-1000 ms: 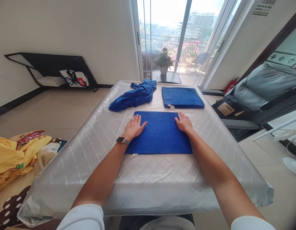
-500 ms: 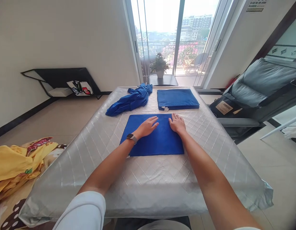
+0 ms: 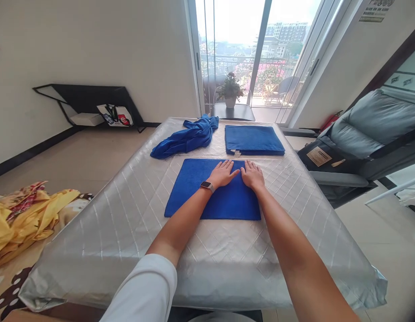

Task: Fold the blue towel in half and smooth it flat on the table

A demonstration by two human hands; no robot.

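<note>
A blue towel (image 3: 189, 192), folded into a flat rectangle, lies on the table in front of me. My left hand (image 3: 223, 173) rests on its upper middle with the fingers stretched out and the thumb pointing right. Close beside it, my right hand (image 3: 253, 174) lies flat near the towel's upper right corner, fingers extended. Behind, to the right, sits a neat stack of folded blue towels (image 3: 254, 137) with a white tag at its front edge. A crumpled blue towel (image 3: 189, 137) lies at the back left.
The table wears a shiny silver cloth (image 3: 133, 214). Beyond it a potted plant (image 3: 230, 91) stands on a chair before the glass door. To the right is a grey recliner (image 3: 368, 129) with a black bag; yellow fabric (image 3: 36, 223) is heaped at the left.
My left hand has slid right across the towel, toward my right hand. The right hand stays near the upper right corner. The view has shifted slightly.
</note>
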